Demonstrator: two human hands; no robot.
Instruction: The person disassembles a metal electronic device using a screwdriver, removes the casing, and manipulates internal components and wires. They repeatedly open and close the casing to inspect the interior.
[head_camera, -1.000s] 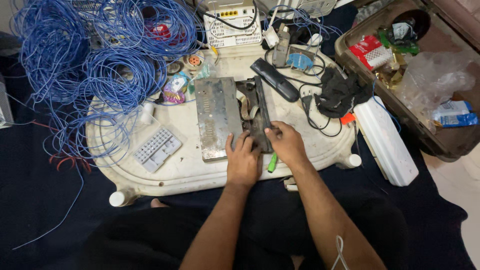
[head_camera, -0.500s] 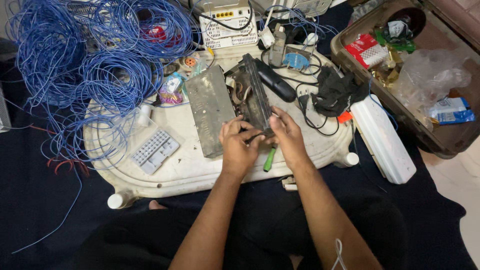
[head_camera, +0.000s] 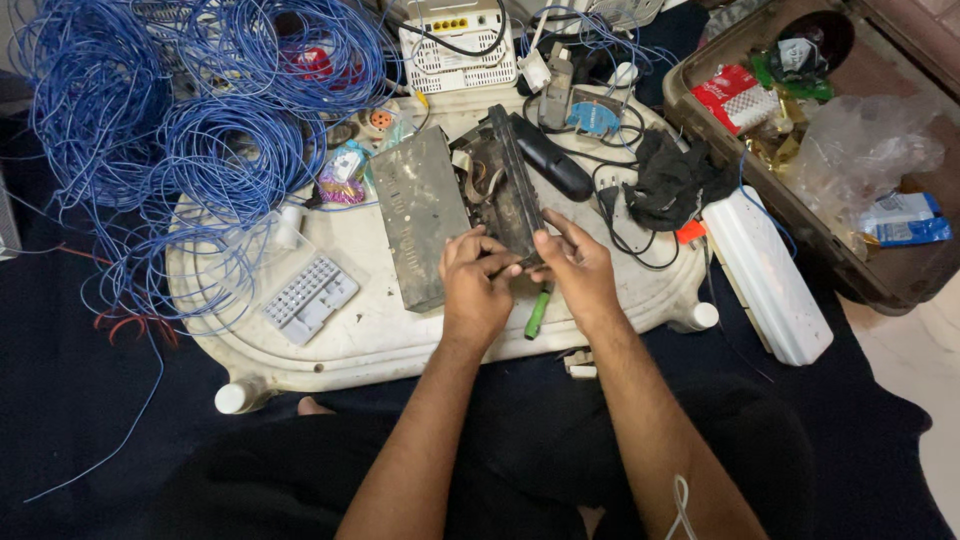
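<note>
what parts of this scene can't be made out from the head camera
- Near end of the opened metal device: covered by the left hand and right hand.
- Green-handled tool: its tip is hidden under the right hand.
- Open suitcase: cut off by the top and right edges.
- Blue wire coils: cut off at the top edge.

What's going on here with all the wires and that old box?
A person seated on the floor works over a white tray-like table. Both hands, the left hand and right hand, grip the near end of a dark, opened electronic unit. Its grey metal cover lies beside it. A green-handled screwdriver rests under the hands, and blue wire coils are heaped at the left.
</note>
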